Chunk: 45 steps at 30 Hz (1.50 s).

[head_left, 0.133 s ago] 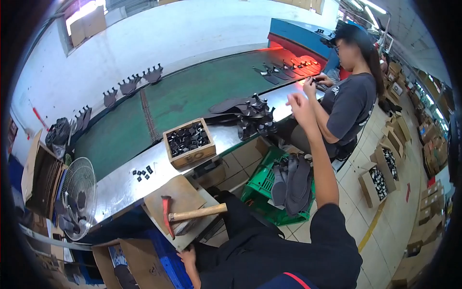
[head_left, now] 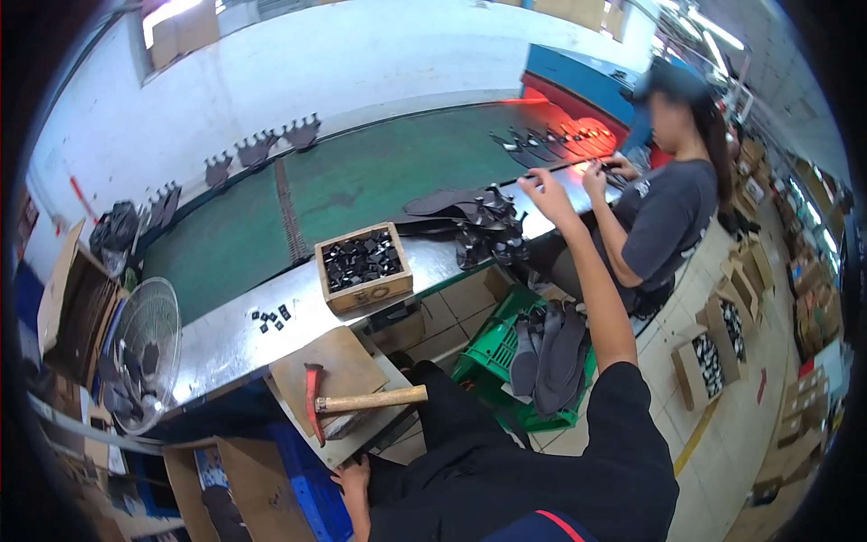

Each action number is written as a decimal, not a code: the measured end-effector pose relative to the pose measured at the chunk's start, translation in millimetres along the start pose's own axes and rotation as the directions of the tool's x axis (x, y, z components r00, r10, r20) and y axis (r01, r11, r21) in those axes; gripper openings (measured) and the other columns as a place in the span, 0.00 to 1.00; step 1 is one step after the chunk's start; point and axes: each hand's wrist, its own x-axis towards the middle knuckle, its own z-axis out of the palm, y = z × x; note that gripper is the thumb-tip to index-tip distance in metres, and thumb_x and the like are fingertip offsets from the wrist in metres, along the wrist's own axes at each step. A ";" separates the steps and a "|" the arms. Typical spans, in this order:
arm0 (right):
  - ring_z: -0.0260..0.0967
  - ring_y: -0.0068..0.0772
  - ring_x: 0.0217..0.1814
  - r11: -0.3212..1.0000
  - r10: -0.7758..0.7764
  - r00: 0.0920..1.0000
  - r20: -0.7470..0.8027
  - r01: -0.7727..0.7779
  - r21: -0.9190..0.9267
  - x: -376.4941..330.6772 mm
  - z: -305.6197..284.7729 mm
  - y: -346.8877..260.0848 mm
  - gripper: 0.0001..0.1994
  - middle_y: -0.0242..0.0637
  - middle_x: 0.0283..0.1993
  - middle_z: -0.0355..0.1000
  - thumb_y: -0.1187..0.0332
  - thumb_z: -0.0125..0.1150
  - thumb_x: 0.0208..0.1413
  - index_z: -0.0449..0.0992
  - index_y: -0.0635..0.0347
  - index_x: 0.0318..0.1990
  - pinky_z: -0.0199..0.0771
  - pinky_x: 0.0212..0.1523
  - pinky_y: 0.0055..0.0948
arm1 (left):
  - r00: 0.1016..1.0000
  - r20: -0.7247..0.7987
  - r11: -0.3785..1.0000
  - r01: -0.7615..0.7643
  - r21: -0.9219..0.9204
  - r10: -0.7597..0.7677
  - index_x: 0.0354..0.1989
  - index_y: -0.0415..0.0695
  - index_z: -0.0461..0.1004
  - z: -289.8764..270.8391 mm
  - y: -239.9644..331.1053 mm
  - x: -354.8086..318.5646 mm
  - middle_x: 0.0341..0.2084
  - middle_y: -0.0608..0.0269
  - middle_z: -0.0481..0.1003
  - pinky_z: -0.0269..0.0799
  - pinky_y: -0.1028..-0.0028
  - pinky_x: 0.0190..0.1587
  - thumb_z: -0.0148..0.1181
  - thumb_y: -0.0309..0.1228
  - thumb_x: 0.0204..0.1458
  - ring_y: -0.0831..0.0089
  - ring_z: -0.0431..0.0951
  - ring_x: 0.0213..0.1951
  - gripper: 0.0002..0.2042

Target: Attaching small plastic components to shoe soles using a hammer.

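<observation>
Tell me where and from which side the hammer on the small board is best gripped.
Probably by the wooden handle's free end, from the person's right. The hammer lies flat on the brown board, red head at the left, handle pointing right past the board's edge. The left hand rests just below the board.

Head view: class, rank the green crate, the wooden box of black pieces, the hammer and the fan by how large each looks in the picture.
1. Fan, though it sits near the rim and closer to the camera.
2. Green crate, partly hidden by the arm.
3. Wooden box and hammer look about alike, so I leave them unranked.
</observation>
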 end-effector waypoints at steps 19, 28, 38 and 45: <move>0.67 0.38 0.67 0.050 -0.971 0.062 0.230 0.997 -0.062 -113.8 -40.4 -357.0 0.14 0.20 0.63 0.72 0.68 0.69 0.48 0.81 0.49 0.45 0.67 0.65 0.49 | 0.408 -0.676 0.404 -0.898 -0.175 0.614 0.67 0.40 0.60 -279.5 128.2 -210.0 0.63 0.49 0.66 0.61 0.61 0.66 0.77 0.37 0.44 0.51 0.65 0.64 0.42; 0.69 0.56 0.57 0.819 -0.546 0.631 0.551 0.264 0.510 -217.1 80.0 -321.4 0.38 0.54 0.56 0.68 0.57 0.74 0.50 0.63 0.68 0.64 0.72 0.57 0.44 | 0.703 -0.439 0.012 -0.536 -0.844 0.560 0.70 0.42 0.60 -248.8 119.3 -219.8 0.54 0.57 0.74 0.74 0.74 0.54 0.68 0.21 0.53 0.73 0.78 0.51 0.35; 0.76 0.50 0.34 0.955 -0.246 0.684 0.687 0.294 0.049 -297.1 76.9 -213.1 0.16 0.41 0.33 0.77 0.66 0.69 0.49 0.74 0.56 0.46 0.75 0.33 0.44 | 0.648 -0.723 0.381 -0.748 -0.543 0.240 0.50 0.39 0.72 -252.4 133.7 -170.6 0.42 0.56 0.71 0.68 0.72 0.48 0.56 0.34 0.65 0.66 0.73 0.43 0.12; 0.63 0.17 0.20 0.809 0.224 0.747 0.626 -0.501 0.307 -316.0 31.6 -151.9 0.09 0.28 0.19 0.66 0.67 0.67 0.58 0.74 0.62 0.33 0.62 0.22 0.24 | 0.599 -0.759 0.645 -0.690 -0.328 0.255 0.55 0.35 0.66 -211.7 203.2 -60.8 0.61 0.42 0.61 0.52 0.53 0.68 0.50 0.32 0.65 0.47 0.60 0.65 0.15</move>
